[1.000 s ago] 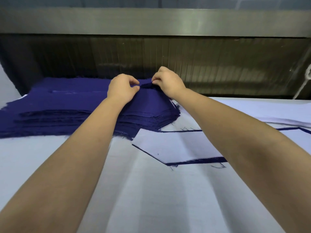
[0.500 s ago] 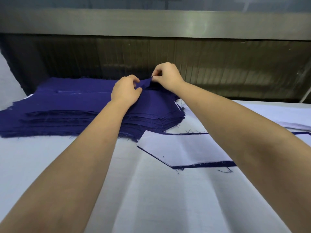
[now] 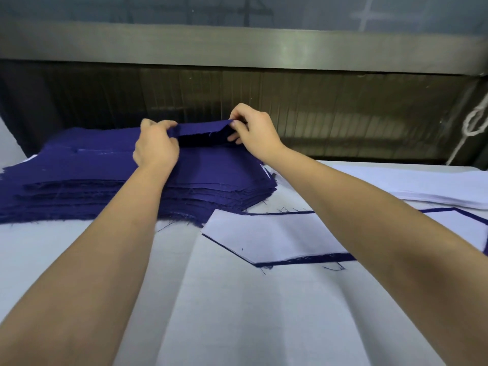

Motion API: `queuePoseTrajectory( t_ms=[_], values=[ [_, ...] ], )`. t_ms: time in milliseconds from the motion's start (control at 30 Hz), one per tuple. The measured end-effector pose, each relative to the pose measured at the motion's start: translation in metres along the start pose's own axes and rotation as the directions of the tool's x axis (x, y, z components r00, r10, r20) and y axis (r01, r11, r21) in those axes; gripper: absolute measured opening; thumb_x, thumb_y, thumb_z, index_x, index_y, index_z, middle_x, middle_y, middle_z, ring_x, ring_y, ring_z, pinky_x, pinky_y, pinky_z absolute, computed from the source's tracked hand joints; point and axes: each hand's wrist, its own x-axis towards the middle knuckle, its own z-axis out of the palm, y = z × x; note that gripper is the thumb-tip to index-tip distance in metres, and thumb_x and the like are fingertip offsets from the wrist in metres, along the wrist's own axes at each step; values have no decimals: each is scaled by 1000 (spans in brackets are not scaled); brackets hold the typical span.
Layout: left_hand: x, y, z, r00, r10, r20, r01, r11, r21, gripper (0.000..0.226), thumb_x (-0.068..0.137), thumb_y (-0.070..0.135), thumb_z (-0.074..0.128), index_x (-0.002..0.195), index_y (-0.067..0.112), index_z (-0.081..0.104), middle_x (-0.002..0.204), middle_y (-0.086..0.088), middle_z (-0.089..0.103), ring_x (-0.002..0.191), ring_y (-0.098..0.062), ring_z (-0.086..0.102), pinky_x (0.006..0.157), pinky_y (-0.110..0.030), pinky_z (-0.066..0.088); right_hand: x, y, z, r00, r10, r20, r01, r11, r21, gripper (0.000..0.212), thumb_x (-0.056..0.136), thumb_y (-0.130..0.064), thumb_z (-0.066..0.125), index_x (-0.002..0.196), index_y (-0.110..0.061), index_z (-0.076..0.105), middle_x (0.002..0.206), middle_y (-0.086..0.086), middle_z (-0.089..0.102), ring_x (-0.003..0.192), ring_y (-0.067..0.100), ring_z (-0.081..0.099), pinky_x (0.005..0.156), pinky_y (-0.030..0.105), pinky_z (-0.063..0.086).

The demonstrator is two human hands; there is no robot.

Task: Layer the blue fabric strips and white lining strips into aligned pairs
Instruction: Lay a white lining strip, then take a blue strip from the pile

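Nearby, white lining stack (image 3: 422, 187), layered pair (image 3: 264, 233) beneath right forearm (image 3: 369, 204)

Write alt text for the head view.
The left hand and right hand pinch the top blue strip, holding its edge raised above a tall stack of blue strips on a white table. Right of the stack lie a layered pair, white lining over blue, and a pile of white lining strips.

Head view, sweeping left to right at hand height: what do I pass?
blue strip stack → left hand → lifted blue strip → right hand → white lining stack → knotted cord
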Motion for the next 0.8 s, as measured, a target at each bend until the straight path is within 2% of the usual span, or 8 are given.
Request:
queuePoseTrajectory(
  t_ms=[100,267,367,433,500,600,733,800],
  values=[
    [1,0,-4,1000,-7,-30,5,999,-41,36,98,16,45,132,25,54,132,-6,41,107,-32,52,79,-39,41,-7,6,-18,997,16,-72,-15,1000,21,14,94,-1,45,84,-10,48,75,5,60,67,15,68,62,31,56],
    [-1,6,-5,997,65,-32,-67,996,-55,30,98,22,46,125,21,60,130,-5,43,108,-32,52,79,-35,37,-28,20,-64,947,186,-261,-131,968,214,19,94,1,46,81,-12,50,75,0,60,59,4,67,60,20,56],
    [-1,5,-5,995,103,0,-103,989,-105,28,97,20,50,121,16,63,131,-8,44,113,-29,50,85,-32,37,-53,31,-91,901,267,-342,-172,944,283,25,94,0,47,80,-20,53,79,1,64,64,4,69,62,16,55],
    [-3,5,-7,987,150,58,-141,980,-139,27,95,18,53,117,11,65,129,-11,50,116,-27,49,94,-36,40,-72,37,-109,885,300,-357,-201,936,288,24,94,0,48,80,-19,53,79,1,65,66,6,69,65,18,56],
    [-7,9,-10,970,218,111,-197,965,-171,25,93,15,55,113,7,68,123,-12,59,115,-26,52,93,-35,42,-90,41,-123,879,330,-343,-233,927,295,23,93,0,49,80,-18,53,77,3,65,65,7,69,68,21,57],
    [-18,21,-17,950,302,82,-279,935,-218,22,92,13,57,108,6,69,113,-11,65,107,-27,56,86,-31,40,-118,45,-141,889,338,-309,-273,933,235,22,93,-2,50,79,-19,54,79,3,66,67,5,69,67,18,55],
    [-35,35,-32,925,379,31,-359,897,-257,18,89,15,61,104,12,70,109,-6,62,100,-21,57,88,-34,44,-156,42,-167,948,249,-197,-263,964,-43,24,97,-14,45,79,-23,58,80,-4,65,74,-2,66,70,12,50],
    [-47,39,-36,908,417,31,-401,890,-216,15,88,18,62,101,14,71,106,-3,63,94,-18,59,84,-35,46,-171,41,-177,960,235,-153,-257,955,-147,29,99,-21,39,82,-17,63,83,-3,65,82,5,64,76,19,49]
  ],
)
